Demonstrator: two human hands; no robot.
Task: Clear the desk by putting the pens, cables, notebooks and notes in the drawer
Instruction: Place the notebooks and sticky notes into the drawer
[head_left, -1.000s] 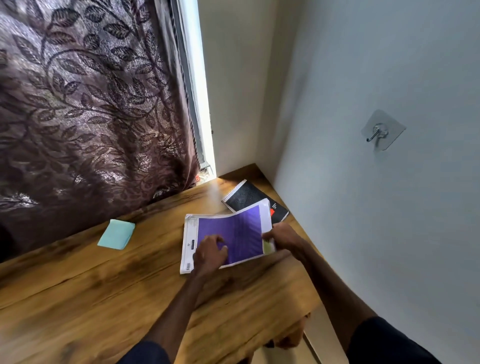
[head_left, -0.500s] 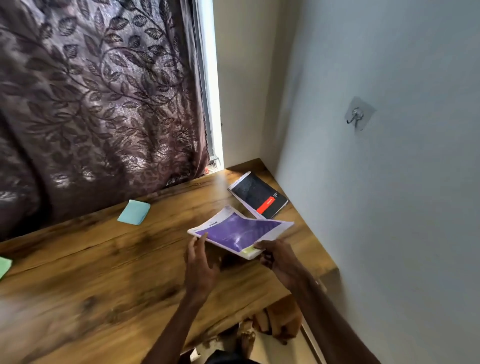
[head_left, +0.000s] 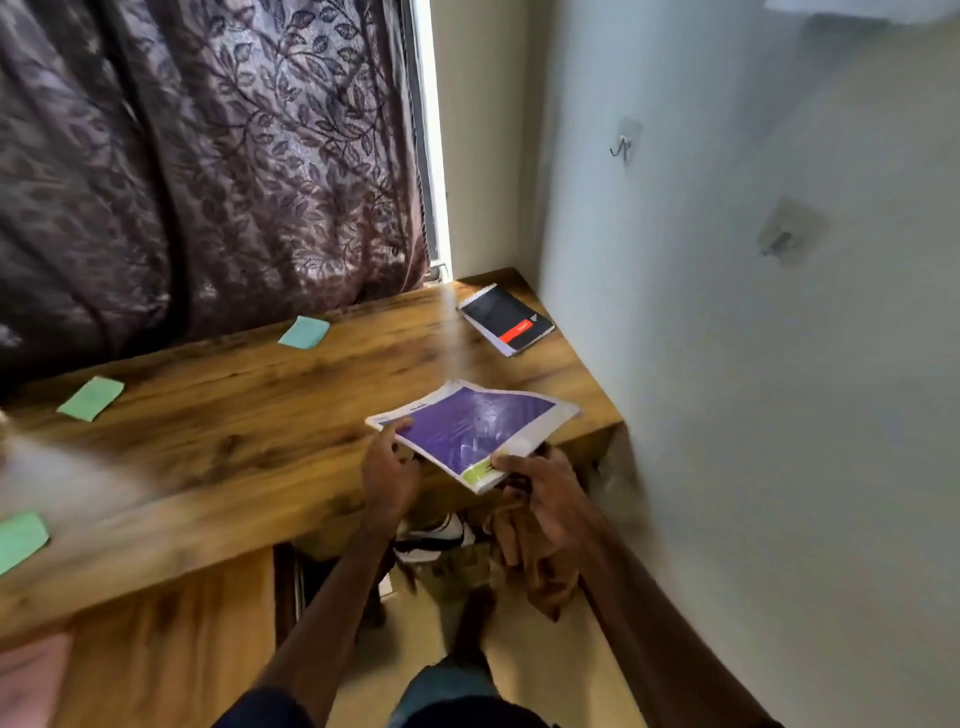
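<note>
Holding a purple notebook (head_left: 470, 426) in the air just over the front right corner of the desk (head_left: 234, 441), tilted, near corner lowest. Pinching its left corner with the left hand (head_left: 387, 475), thumb on the cover and fingers underneath. Gripping the near corner with the right hand (head_left: 545, 499), thumb pressed down next to a yellow-green patch, fingers curled below. Some dark print on the cover's white border, way too blurry to read tbh.

Further back, flat on the wood by the wall corner: a black spiral notepad (head_left: 506, 319) with a red label, lettering on it too small to make out.

Scattered along the left stretch of the desk, well apart: a teal sticky note (head_left: 305, 332) near the curtain (head_left: 208, 156), a green sticky note (head_left: 91, 397) further left, a second green sticky note (head_left: 21, 538) towards the front edge.

Up on the right wall, a stick-on hook (head_left: 623, 145) and a blurrier second hook (head_left: 784, 234).

Down under the desk, a black-and-white shoe (head_left: 431, 540) on the floor.
</note>
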